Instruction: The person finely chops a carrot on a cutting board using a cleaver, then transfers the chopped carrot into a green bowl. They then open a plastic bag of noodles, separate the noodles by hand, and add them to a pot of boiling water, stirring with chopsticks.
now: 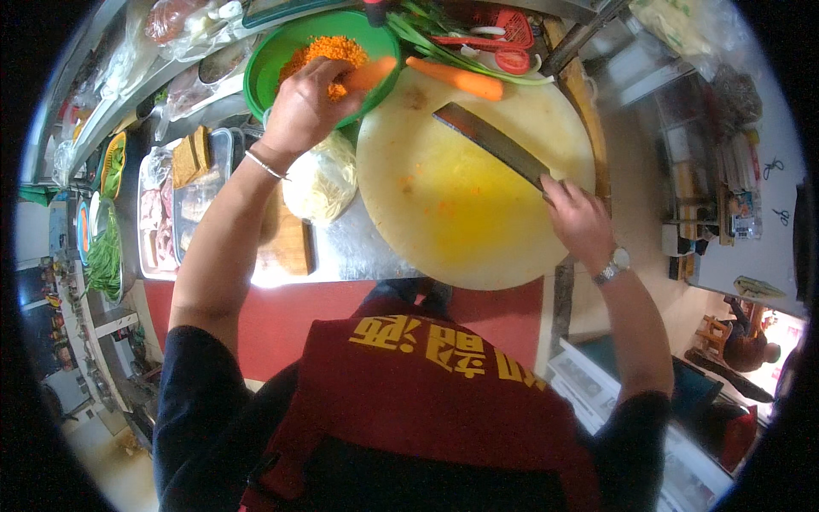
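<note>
My left hand point(315, 96) is over a green plastic bowl point(259, 80) at the far left of the chopping block, shut on a blurred carrot point(372, 73) between thumb and fingers. Finely chopped carrot point(329, 50) lies in the bowl under and beyond the hand. In my right hand point(574, 211) is the handle of a cleaver point(489, 144). Its dark blade points to the far left above the round chopping block point(397, 211). Orange bits and a yellow stain mark the block. Another carrot point(457, 78) rests along the block's far edge.
Scallions point(422, 38), a cut tomato point(512, 61) and a red basket point(521, 29) sit beyond the block. To the left are a bag of pale shreds point(320, 179), a wooden board point(291, 240) and a meat tray point(144, 256). A person point(752, 349) is at the far right.
</note>
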`<state>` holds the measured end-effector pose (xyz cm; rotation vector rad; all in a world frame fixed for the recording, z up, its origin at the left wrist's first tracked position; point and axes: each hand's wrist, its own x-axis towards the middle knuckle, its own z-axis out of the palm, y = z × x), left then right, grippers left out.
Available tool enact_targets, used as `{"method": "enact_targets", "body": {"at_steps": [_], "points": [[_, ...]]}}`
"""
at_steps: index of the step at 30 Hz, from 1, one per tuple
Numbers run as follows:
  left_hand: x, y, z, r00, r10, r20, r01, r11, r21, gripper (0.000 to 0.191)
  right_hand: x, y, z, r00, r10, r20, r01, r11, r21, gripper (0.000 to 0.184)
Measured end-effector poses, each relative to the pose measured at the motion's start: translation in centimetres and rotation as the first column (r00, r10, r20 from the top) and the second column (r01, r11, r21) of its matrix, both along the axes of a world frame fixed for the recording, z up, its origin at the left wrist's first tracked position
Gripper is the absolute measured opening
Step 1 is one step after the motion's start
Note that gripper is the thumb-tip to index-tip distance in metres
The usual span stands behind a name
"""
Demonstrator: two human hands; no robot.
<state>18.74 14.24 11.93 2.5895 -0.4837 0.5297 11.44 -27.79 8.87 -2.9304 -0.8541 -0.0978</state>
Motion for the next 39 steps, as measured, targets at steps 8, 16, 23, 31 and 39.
{"method": "enact_targets", "body": {"at_steps": [8, 16, 23, 31, 39], "points": [[6.0, -6.1, -4.1, 0.930, -0.219, -0.294, 0.235, 0.972, 0.019, 0.039, -4.8, -1.4, 2.4, 0.964, 0.190, -0.184, -0.210, 0.973, -0.095, 0.039], [10.2, -9.1, -7.3, 0.896, -0.284, -0.343, 0.356, 0.918, 0.171, 0.031, -3.5, -0.7, 2.3, 0.992, 0.084, -0.093, -0.084, 0.996, -0.004, 0.043], [6.6, 0.8, -2.4, 0.889, -0.075, -0.451, 0.294, 0.849, 0.439, 0.034, -0.2, 2.6, 2.5, 0.973, 0.024, -0.230, -0.009, 0.998, 0.065, 0.040], [2.6, 2.5, -1.8, 0.832, 0.112, -0.544, 0.203, 0.850, 0.486, 0.030, 3.2, 7.4, 1.8, 0.965, 0.071, -0.251, 0.021, 0.938, 0.345, 0.034], [1.5, 4.7, -0.5, 0.827, 0.206, -0.523, 0.136, 0.830, 0.542, 0.030, 5.3, 8.6, 1.1, 0.977, 0.156, -0.142, -0.117, 0.962, 0.248, 0.031]]}}
